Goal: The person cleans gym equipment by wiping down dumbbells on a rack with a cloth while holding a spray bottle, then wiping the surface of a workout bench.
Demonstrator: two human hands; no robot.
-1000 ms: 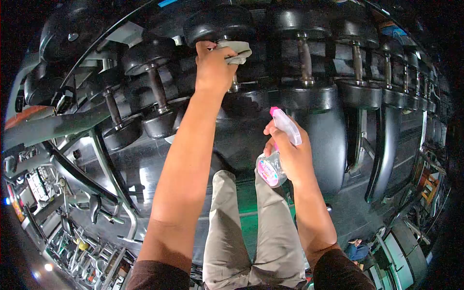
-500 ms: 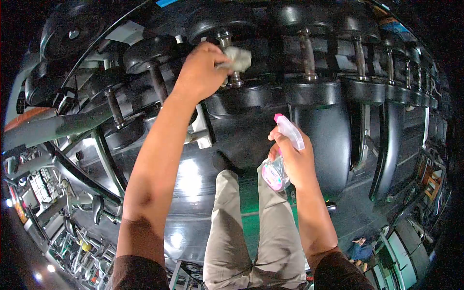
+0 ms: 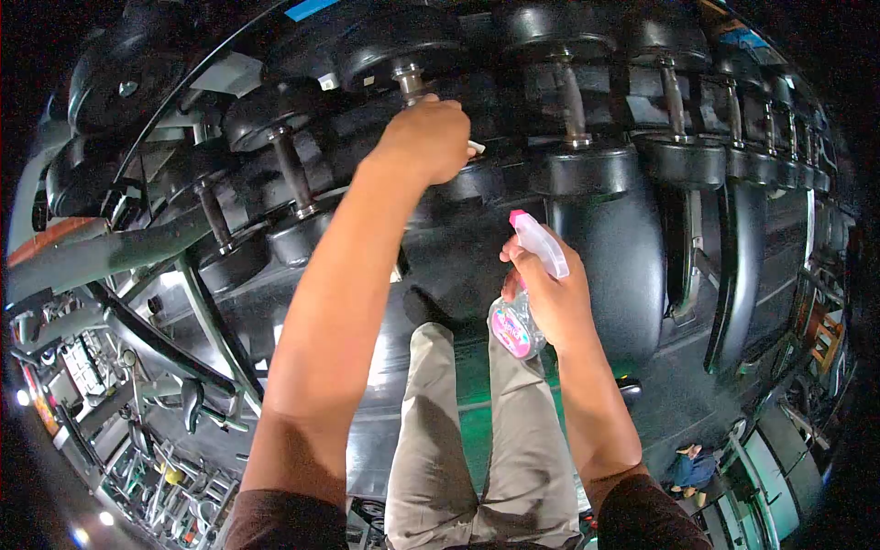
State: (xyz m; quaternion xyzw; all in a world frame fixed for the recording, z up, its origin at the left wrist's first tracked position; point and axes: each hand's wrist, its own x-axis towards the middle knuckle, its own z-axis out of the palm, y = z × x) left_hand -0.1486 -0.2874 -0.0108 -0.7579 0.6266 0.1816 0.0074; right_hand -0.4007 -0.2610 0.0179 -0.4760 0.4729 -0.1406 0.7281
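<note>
My left hand (image 3: 429, 137) is closed at the handle of a large black dumbbell (image 3: 400, 50) on the rack. A pale edge of a cloth (image 3: 477, 147) pokes out beside its fingers; the rest of that cloth is hidden under the hand. Lower and to the right, my right hand (image 3: 548, 291) grips a clear spray bottle (image 3: 515, 328) by its neck. The bottle has a white and pink trigger head and a pink label, and it hangs over my right knee.
More dumbbells (image 3: 584, 170) line the rack on both sides. A padded black bench (image 3: 610, 266) stands below it at right. Metal frame bars (image 3: 110, 247) run along the left. Someone in blue (image 3: 689, 469) is far off at lower right.
My left hand has moved right and slightly down over the dumbbell's handle, and the cloth, plainly visible before, is now mostly covered. My right hand with the spray bottle has barely shifted.
</note>
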